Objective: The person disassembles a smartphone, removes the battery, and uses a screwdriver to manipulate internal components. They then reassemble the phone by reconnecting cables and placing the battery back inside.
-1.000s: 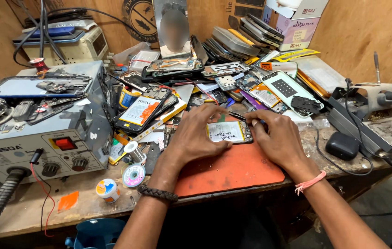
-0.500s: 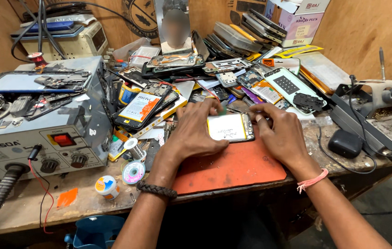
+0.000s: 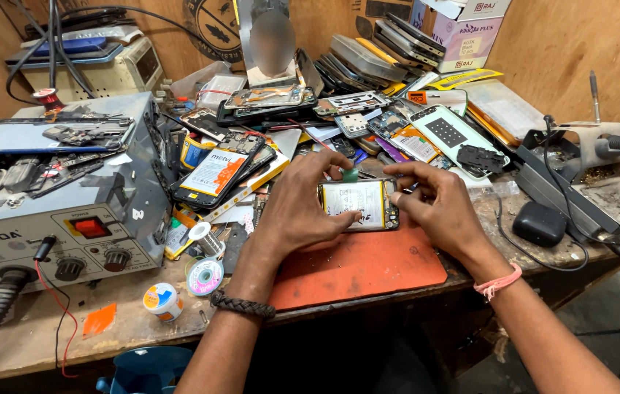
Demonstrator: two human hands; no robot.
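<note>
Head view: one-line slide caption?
Both hands, left and right, hold an opened phone over an orange mat on a cluttered bench.

Between the left hand [image 3: 302,208] and right hand [image 3: 437,208] lies an opened phone [image 3: 359,205], its battery bearing a white rectangular label. Left of the left hand lies a battery with an orange-and-white label [image 3: 213,172]. Far beyond the right hand stands a white-and-purple cardboard box [image 3: 463,33].
</note>
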